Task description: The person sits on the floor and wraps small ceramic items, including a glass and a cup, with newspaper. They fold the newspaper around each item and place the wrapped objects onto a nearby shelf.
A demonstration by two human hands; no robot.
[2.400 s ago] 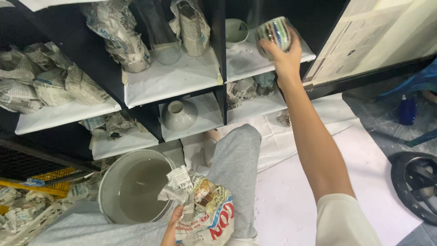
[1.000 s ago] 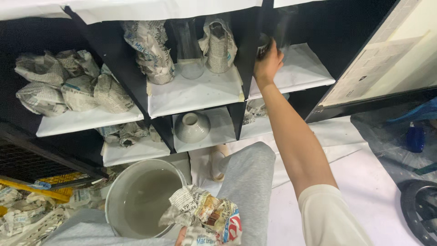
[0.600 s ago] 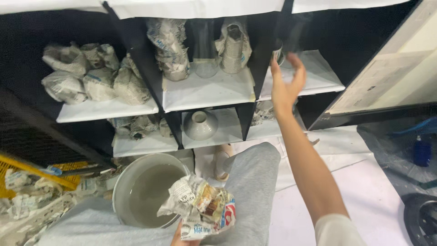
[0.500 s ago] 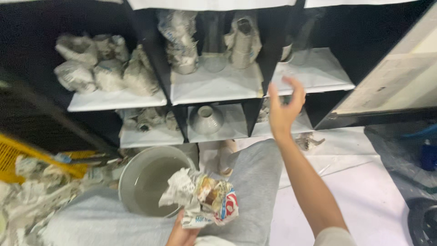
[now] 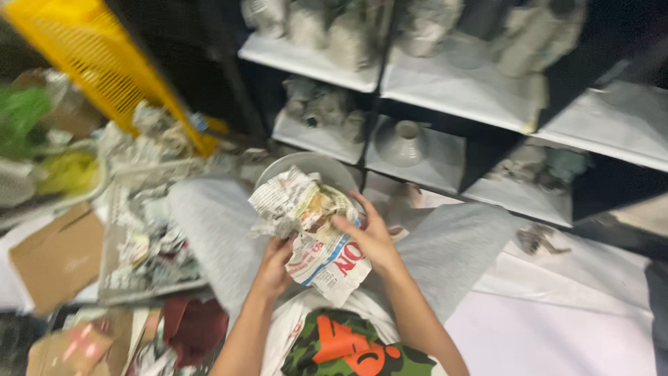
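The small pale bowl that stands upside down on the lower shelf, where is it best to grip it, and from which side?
Grip the upside-down bowl by its narrow foot, which points up, coming from the open front of the compartment and slightly above. The flared rim lies flat on the white shelf liner, so fingers would probably not get under it, and the walls look too wide and sloped for a sure hold.

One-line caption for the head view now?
Both hands, left and right, hold crumpled newspaper over lap, before shelves.
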